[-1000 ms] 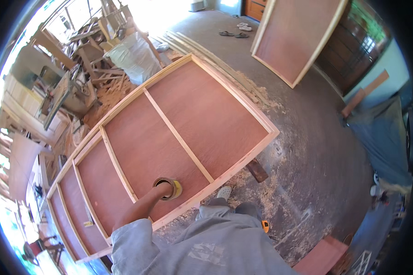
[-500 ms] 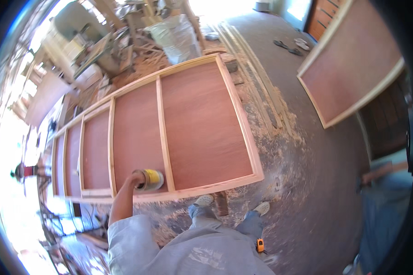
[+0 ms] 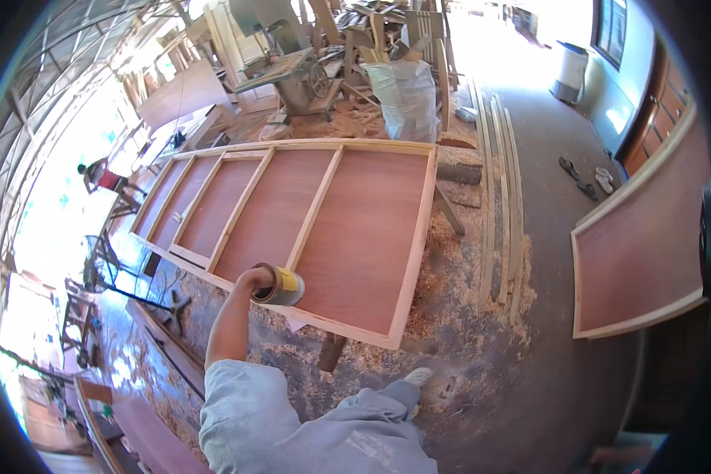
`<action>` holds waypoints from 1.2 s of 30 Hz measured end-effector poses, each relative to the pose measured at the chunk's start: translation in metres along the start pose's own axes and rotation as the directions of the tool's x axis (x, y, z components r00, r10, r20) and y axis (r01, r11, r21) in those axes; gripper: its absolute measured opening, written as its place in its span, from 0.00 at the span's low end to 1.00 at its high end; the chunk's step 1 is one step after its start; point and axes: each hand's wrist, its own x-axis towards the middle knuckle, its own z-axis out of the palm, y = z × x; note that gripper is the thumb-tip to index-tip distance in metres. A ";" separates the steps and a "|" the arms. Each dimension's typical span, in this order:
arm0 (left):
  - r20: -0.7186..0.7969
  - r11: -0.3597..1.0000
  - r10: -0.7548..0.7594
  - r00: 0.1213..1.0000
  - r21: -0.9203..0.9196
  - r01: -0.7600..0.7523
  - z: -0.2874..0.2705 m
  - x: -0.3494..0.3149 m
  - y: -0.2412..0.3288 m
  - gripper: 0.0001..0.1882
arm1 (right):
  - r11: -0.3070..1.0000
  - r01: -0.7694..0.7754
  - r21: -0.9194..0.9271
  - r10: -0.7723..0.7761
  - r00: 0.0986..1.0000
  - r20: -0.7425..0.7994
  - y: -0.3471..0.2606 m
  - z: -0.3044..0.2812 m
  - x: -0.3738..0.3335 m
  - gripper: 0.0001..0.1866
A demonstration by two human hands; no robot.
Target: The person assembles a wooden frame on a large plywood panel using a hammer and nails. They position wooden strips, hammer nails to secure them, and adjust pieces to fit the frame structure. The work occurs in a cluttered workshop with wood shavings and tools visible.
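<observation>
My left hand [image 3: 254,278] grips a metal can with a yellow label [image 3: 291,286] at its open end. The can is tipped on its side, and my fingertips are hidden at its mouth. It is over the near edge of a large wooden door frame [image 3: 426,229], beside a crosspiece. Pale battens divide the frame, and reddish plywood [image 3: 363,237] shows between them. A small light-coloured piece [image 3: 178,217] lies in one of the far-left sections. My right hand is out of view.
Wood shavings [image 3: 470,316] cover the floor around my shoe [image 3: 419,376]. Long boards [image 3: 498,205] lie to the right; another framed panel [image 3: 640,245] leans beyond. A white sack [image 3: 407,95] and a machine [image 3: 280,71] stand behind. A person in red [image 3: 109,180] is far left.
My view has swung, and I have shifted along the frame. My left hand has carried the can rightward to the frame's near edge. The other person at the right has mostly left view.
</observation>
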 end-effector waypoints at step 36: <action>-0.032 0.812 -0.520 0.853 -0.328 0.483 0.062 0.179 0.385 0.13 | 0.640 0.444 -0.627 -0.315 0.896 0.312 -0.599 -0.159 0.792 0.15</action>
